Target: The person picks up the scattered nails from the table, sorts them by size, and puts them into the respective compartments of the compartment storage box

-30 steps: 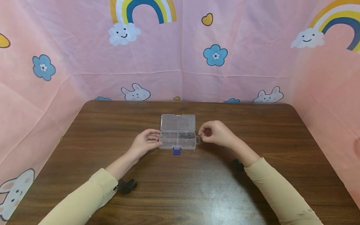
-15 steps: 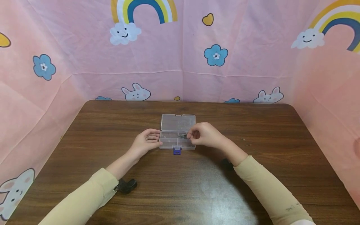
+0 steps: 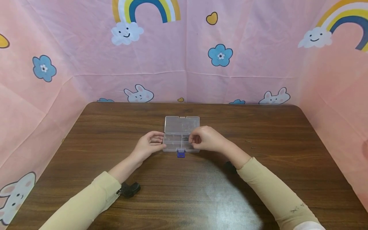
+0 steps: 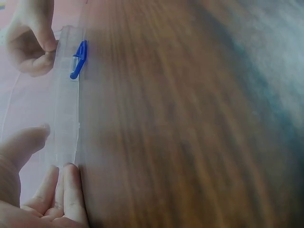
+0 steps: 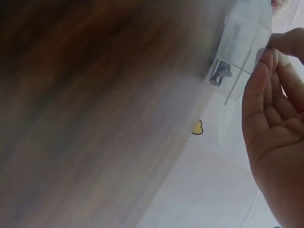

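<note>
A clear plastic compartment box [image 3: 172, 147] with a blue latch [image 3: 180, 154] lies on the table, its lid [image 3: 181, 124] folded back. My left hand [image 3: 149, 145] touches the box's left end with extended fingers, thumb near the front corner. Over the right half is my right hand [image 3: 208, 139], thumb and forefinger together. In the right wrist view a tiny dark end shows between those fingertips [image 5: 270, 54]; it looks like a nail, mostly hidden. Several grey nails [image 5: 221, 73] lie in the back right compartment, partly covered by the hand in the head view.
Two loose nails [image 3: 248, 141] lie on the brown wooden table [image 3: 178, 195], right of the box. A tiny ring-like piece [image 3: 168, 139] sits in the back left compartment. Pink patterned cloth [image 3: 198, 60] stands around the table's back and sides.
My right hand has moved left from beside the box to above its right compartments, uncovering the two loose nails on the table. The left hand and the box stay where they were.
</note>
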Demonstrator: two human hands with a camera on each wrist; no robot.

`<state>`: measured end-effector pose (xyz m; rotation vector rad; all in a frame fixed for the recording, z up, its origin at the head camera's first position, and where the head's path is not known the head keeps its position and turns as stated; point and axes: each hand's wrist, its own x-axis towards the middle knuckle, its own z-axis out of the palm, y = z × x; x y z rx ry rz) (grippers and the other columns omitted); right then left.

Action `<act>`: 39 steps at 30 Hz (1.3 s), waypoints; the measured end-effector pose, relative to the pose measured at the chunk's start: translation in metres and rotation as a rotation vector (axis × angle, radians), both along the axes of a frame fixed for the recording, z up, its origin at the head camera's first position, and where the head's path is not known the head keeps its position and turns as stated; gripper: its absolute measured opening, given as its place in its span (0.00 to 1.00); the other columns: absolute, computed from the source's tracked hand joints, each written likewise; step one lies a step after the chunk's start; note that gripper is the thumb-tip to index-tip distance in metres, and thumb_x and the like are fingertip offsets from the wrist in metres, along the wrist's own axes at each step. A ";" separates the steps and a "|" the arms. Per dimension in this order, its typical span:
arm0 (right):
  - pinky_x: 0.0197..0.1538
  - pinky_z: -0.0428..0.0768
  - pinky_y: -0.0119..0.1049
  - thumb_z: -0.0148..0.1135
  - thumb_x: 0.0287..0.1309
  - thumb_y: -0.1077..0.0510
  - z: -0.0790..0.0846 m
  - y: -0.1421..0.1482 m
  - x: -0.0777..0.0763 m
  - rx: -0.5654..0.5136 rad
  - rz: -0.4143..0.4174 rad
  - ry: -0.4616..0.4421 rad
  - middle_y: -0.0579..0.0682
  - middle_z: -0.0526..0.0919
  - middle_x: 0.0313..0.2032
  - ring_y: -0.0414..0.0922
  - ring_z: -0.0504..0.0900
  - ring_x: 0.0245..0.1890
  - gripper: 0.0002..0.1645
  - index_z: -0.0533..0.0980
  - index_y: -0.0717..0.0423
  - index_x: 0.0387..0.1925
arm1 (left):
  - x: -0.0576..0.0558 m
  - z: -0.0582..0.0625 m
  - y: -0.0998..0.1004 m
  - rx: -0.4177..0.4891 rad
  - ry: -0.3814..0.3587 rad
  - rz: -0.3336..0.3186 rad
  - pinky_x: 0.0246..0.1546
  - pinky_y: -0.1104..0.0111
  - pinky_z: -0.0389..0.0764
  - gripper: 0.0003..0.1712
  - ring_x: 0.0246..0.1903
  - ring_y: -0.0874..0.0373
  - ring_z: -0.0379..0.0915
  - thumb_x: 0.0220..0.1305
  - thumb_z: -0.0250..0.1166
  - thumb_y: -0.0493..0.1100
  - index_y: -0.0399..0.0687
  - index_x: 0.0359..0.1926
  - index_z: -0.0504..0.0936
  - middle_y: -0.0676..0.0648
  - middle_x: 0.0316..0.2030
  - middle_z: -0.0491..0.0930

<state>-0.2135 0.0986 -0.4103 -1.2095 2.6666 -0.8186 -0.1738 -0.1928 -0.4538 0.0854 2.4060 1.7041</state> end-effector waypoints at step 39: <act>0.45 0.89 0.44 0.72 0.61 0.69 -0.003 0.105 0.008 -0.112 -0.216 -0.094 0.53 0.90 0.41 0.47 0.87 0.41 0.10 0.85 0.61 0.45 | 0.003 0.002 -0.001 -0.020 -0.002 -0.012 0.58 0.71 0.84 0.32 0.60 0.43 0.80 0.68 0.73 0.37 0.35 0.69 0.75 0.32 0.62 0.80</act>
